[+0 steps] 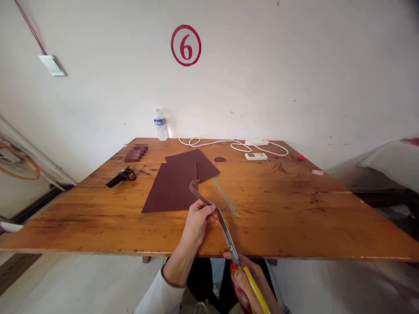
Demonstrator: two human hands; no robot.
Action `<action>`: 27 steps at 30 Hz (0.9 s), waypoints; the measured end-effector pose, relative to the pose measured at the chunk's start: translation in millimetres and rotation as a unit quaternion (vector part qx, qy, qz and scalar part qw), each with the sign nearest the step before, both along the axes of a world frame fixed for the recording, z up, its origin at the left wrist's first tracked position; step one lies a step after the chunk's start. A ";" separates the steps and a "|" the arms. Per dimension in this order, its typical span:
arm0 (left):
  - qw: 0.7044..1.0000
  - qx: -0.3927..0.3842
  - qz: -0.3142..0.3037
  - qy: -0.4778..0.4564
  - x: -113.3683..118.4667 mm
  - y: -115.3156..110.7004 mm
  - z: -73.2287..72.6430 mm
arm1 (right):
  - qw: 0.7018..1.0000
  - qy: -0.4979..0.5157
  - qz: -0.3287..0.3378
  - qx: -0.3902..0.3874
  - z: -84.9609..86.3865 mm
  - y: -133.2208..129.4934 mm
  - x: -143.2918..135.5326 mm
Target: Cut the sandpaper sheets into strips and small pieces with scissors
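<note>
My left hand (199,218) pinches the end of a narrow maroon strip (198,192), which curls up and away over the sheets. In my right hand (244,279) are scissors (229,237) with a red and a yellow handle; their blade tips meet the strip's end beside my left fingertips. Two maroon sheets lie on the table: a front one (170,187) and a back one (199,163), overlapping. A thin greenish strip (225,197) lies to their right.
On the wooden table (294,222) are a black strap-like item (121,176), a blurred maroon item (136,153), a bottle (160,125), a white remote (255,156), a power strip (257,142) with its cable, and a red scrap (300,157). A wall stands behind.
</note>
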State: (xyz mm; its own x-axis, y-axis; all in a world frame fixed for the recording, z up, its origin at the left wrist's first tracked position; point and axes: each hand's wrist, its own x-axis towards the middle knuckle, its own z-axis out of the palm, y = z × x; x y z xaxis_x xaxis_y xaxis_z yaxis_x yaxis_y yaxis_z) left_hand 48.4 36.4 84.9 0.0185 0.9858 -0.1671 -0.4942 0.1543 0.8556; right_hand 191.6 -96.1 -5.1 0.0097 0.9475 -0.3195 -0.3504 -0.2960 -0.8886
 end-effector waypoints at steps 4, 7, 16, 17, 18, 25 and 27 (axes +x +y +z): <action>1.000 -0.002 -0.002 -0.002 0.5 0.2 0.1 | 0.999 -0.004 0.039 -0.011 -12.5 5.7 0.6; 1.000 -0.001 -0.003 -0.008 1.1 0.4 0.1 | 0.999 -0.012 0.046 -0.011 -17.6 9.1 1.4; 1.000 -0.004 -0.005 -0.016 1.0 0.8 -0.1 | 0.999 -0.026 0.039 0.002 -7.1 11.3 -0.9; 1.000 -0.004 -0.004 -0.016 1.0 0.7 0.3 | 0.999 -0.026 0.042 0.003 -3.9 11.5 -1.0; 1.000 -0.003 -0.004 -0.015 1.1 0.6 0.6 | 0.999 -0.027 0.046 0.004 -0.5 11.6 -1.0; 1.000 -0.006 -0.002 -0.012 1.6 0.6 0.9 | 0.996 -0.041 0.073 0.018 14.8 11.4 -1.2; 1.000 -0.007 -0.003 -0.011 1.1 0.3 0.4 | 0.997 -0.033 0.071 0.015 15.0 11.7 -1.5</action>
